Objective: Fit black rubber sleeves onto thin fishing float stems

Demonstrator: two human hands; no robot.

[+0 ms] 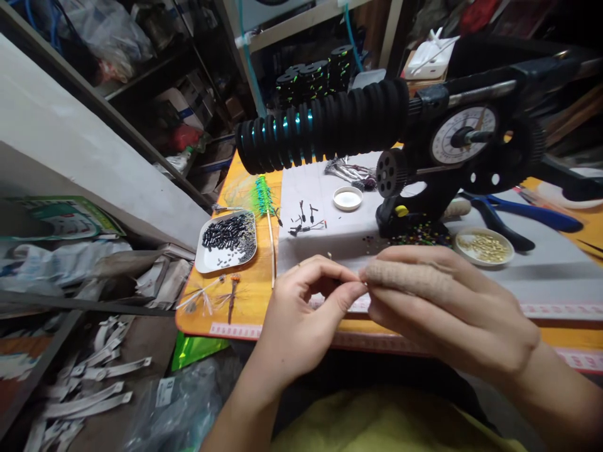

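Note:
Over the front of the table my left hand (306,314) pinches thumb against forefinger, its tips meeting those of my right hand (438,301). Whatever lies between the fingertips is too small or hidden to make out. A beige wrap covers one finger of my right hand, and its fingers are pressed together. Just beyond the hands, several small black pieces with short stems (306,220) lie on the white sheet (301,251). To the right, a round dish (506,256) holds small gold-coloured pieces. A white tray (207,262) of black cylinders and small grey bits sits at the left.
A black machine (414,207) with a dial (464,135) and a ribbed black roller (325,129) overhangs the table. Blue-handled pliers (532,213) lie at the right. A green bristly stick (271,238), a white lid (347,199) and scattered beads (419,235) are near the middle.

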